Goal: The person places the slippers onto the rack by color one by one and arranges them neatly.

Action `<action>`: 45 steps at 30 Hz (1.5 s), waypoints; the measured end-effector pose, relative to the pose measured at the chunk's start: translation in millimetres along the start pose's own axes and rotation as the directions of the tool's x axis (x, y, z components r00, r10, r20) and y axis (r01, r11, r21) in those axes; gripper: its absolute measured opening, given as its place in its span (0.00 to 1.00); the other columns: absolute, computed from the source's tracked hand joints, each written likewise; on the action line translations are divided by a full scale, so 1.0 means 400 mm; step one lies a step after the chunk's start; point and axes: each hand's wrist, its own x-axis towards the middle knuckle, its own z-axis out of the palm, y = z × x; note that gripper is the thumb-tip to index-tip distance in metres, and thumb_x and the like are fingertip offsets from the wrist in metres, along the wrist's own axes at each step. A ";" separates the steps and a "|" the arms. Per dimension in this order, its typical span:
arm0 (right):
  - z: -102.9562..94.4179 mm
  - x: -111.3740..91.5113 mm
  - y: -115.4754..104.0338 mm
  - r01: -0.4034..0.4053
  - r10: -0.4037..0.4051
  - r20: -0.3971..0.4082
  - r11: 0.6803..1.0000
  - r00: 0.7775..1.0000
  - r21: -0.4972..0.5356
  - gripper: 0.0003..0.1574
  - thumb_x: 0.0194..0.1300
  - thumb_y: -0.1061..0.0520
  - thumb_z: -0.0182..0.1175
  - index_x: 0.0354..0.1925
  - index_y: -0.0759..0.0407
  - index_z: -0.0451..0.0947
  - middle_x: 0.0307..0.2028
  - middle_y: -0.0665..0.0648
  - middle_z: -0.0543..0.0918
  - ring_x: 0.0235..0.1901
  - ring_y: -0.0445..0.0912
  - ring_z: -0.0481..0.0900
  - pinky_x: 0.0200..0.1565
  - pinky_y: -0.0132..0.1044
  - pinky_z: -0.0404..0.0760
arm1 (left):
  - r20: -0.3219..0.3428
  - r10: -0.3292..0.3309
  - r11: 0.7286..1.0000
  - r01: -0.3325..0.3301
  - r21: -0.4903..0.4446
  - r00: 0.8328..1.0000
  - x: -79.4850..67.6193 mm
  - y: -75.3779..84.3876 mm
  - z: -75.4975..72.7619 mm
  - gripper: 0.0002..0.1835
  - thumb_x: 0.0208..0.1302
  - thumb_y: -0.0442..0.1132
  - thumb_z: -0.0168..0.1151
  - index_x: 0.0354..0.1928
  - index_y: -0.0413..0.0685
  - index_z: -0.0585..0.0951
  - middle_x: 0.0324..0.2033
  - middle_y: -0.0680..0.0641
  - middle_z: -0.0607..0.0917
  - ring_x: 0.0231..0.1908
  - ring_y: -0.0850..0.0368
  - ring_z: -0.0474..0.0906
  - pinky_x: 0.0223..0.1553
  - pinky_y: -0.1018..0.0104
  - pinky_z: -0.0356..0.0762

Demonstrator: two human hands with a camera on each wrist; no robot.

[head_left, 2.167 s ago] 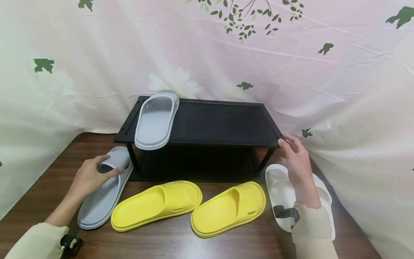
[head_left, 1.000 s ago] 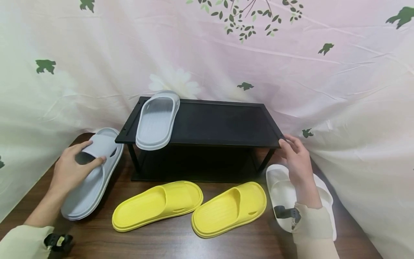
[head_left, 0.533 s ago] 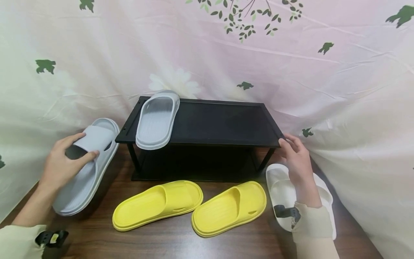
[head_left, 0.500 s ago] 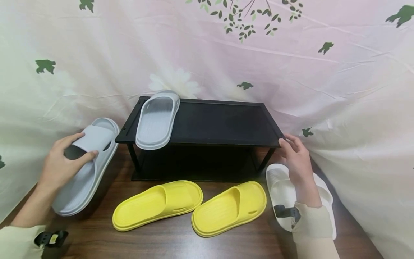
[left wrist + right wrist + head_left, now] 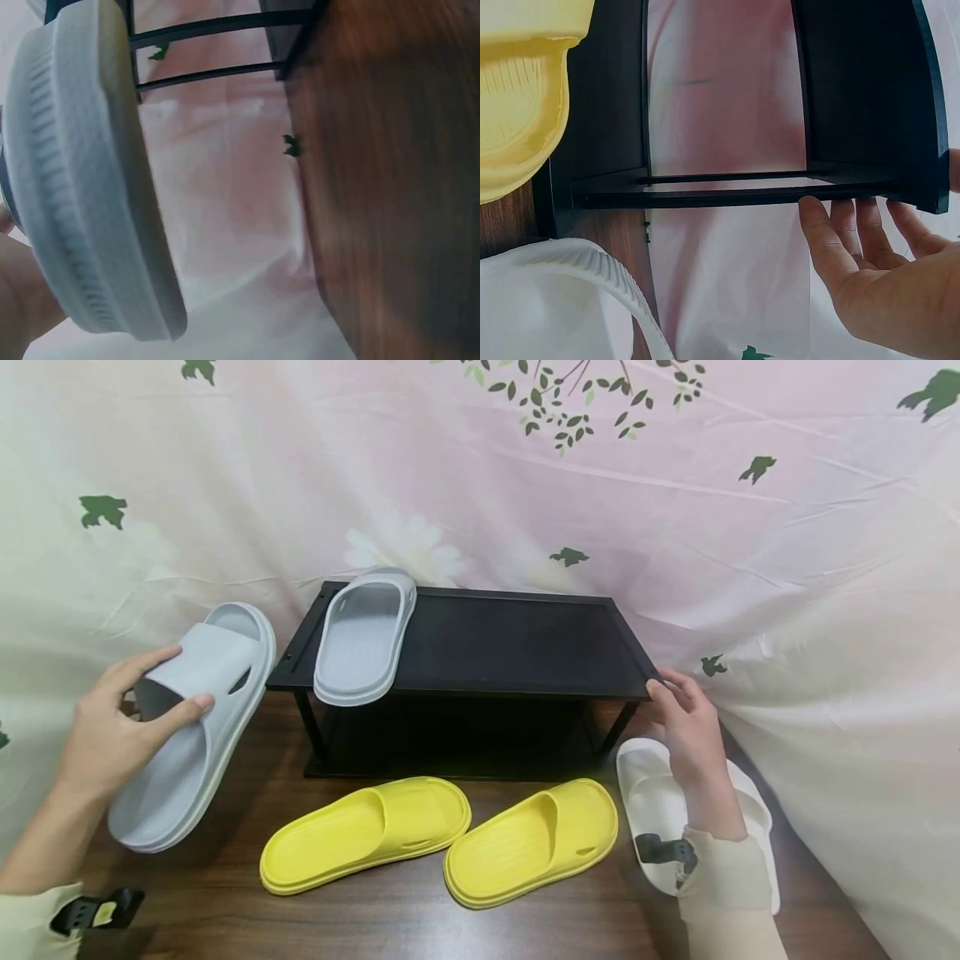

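Note:
In the head view my left hand pinches the strap of a grey slipper, thumb on top. The slipper is raised above the table at the left of the black shoe rack, its toe end tilted up. In the left wrist view the slipper's ridged sole edge fills the left side and hides most of the hand. My right hand grips the rack's front right corner, thumb at the front edge. The right wrist view shows its fingers against the rack's side bar. Another grey slipper lies on the rack's top left.
Two yellow slippers, a left one and a right one, lie before the rack on the brown wooden table. White footwear lies under my right forearm, partly hidden. A patterned cloth hangs behind and at both sides.
My left hand has lifted the grey slipper from the table beside the rack, moving it left and upward. The right hand stays at the rack's corner.

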 end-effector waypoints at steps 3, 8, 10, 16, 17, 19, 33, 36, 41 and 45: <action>0.001 0.000 -0.001 0.003 -0.003 0.001 1.000 1.000 0.009 0.33 0.75 0.48 0.60 0.72 0.54 0.66 0.66 0.62 0.67 0.47 0.42 0.82 0.43 0.25 0.81 | -0.029 0.026 0.999 -0.027 -0.029 0.999 0.000 0.014 -0.001 0.38 0.55 0.40 0.77 0.70 0.57 0.76 0.64 0.52 0.74 0.46 0.73 0.64 0.39 0.78 0.59; 0.001 -0.001 -0.001 0.002 -0.002 0.001 1.000 1.000 0.004 0.33 0.75 0.48 0.60 0.72 0.53 0.66 0.66 0.63 0.66 0.47 0.42 0.81 0.43 0.25 0.81 | -0.084 0.041 0.997 -0.047 -0.069 0.996 -0.001 0.028 -0.008 0.37 0.53 0.36 0.78 0.68 0.58 0.78 0.58 0.65 0.74 0.44 0.71 0.67 0.37 0.82 0.63; 0.001 -0.001 -0.001 0.001 -0.001 -0.001 1.000 1.000 -0.003 0.33 0.75 0.48 0.60 0.72 0.53 0.65 0.67 0.63 0.66 0.48 0.42 0.81 0.43 0.25 0.81 | -0.091 0.032 0.996 -0.040 -0.084 0.995 0.000 0.032 -0.013 0.37 0.54 0.35 0.77 0.68 0.59 0.78 0.58 0.64 0.75 0.39 0.69 0.68 0.34 0.83 0.64; 0.001 -0.002 -0.002 0.001 -0.001 -0.006 1.000 1.000 -0.028 0.34 0.75 0.47 0.59 0.73 0.53 0.65 0.68 0.63 0.66 0.49 0.44 0.80 0.43 0.24 0.80 | -0.104 0.039 0.991 -0.051 -0.121 0.994 0.000 0.057 -0.015 0.38 0.52 0.31 0.77 0.67 0.58 0.78 0.58 0.64 0.75 0.30 0.68 0.70 0.30 0.85 0.67; 0.001 -0.002 -0.002 0.001 -0.002 -0.006 1.000 1.000 -0.027 0.34 0.75 0.47 0.59 0.73 0.53 0.65 0.68 0.63 0.66 0.49 0.43 0.81 0.43 0.24 0.80 | -0.107 0.050 0.990 -0.063 -0.124 0.993 -0.001 0.064 -0.014 0.39 0.51 0.30 0.77 0.67 0.56 0.78 0.58 0.64 0.75 0.30 0.68 0.70 0.31 0.85 0.67; 0.001 -0.002 -0.001 0.002 -0.002 -0.004 1.000 1.000 -0.018 0.34 0.75 0.48 0.60 0.73 0.53 0.65 0.67 0.63 0.66 0.49 0.43 0.81 0.44 0.24 0.80 | -0.108 0.068 0.988 -0.082 -0.132 0.992 -0.002 0.079 -0.011 0.39 0.50 0.29 0.78 0.67 0.55 0.78 0.59 0.64 0.75 0.31 0.68 0.71 0.33 0.85 0.67; 0.002 -0.001 0.000 0.002 -0.003 -0.013 0.999 1.000 -0.045 0.35 0.75 0.47 0.59 0.74 0.52 0.65 0.65 0.60 0.68 0.50 0.45 0.80 0.43 0.24 0.80 | -0.095 0.175 0.954 -0.193 -0.228 0.980 0.008 0.143 0.018 0.39 0.45 0.24 0.77 0.65 0.48 0.80 0.57 0.62 0.78 0.30 0.65 0.73 0.32 0.83 0.70; 0.004 0.000 0.001 0.003 -0.004 -0.015 0.999 1.000 -0.045 0.34 0.75 0.47 0.59 0.73 0.53 0.65 0.65 0.61 0.69 0.51 0.47 0.79 0.43 0.24 0.80 | -0.078 0.188 0.950 -0.201 -0.241 0.979 0.011 0.159 0.022 0.39 0.45 0.24 0.77 0.65 0.48 0.80 0.56 0.62 0.79 0.30 0.63 0.73 0.31 0.81 0.70; 0.002 -0.001 0.002 0.004 -0.004 -0.016 1.000 1.000 -0.031 0.34 0.75 0.47 0.60 0.73 0.53 0.65 0.65 0.61 0.69 0.50 0.46 0.80 0.43 0.25 0.81 | -0.057 0.207 0.943 -0.215 -0.256 0.977 0.012 0.180 0.032 0.40 0.45 0.23 0.77 0.65 0.47 0.79 0.57 0.60 0.79 0.32 0.61 0.72 0.33 0.79 0.69; 0.001 -0.002 0.003 0.003 -0.003 -0.011 1.000 1.000 -0.011 0.34 0.75 0.48 0.60 0.73 0.53 0.65 0.66 0.61 0.68 0.49 0.44 0.81 0.44 0.26 0.81 | -0.052 0.237 0.931 -0.242 -0.275 0.970 0.014 0.199 0.039 0.39 0.46 0.23 0.76 0.64 0.47 0.79 0.60 0.56 0.79 0.36 0.60 0.74 0.36 0.79 0.70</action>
